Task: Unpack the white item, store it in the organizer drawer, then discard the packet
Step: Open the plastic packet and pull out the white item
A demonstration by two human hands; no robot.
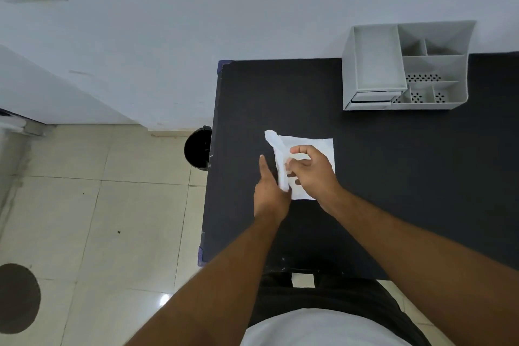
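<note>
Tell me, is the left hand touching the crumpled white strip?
Touching. The head view shows the left hand pressed against the lower end of the white strip, with no gap between them; the right hand pinches it too.

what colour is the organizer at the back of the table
Light grey, almost white; the organizer shows clearly in the head view, against the black table.

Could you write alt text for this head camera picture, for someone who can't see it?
Two bare hands, left and right, work at a white packet on a black table. A grey organizer stands at the far right; a black bin sits on the floor, left.
</note>
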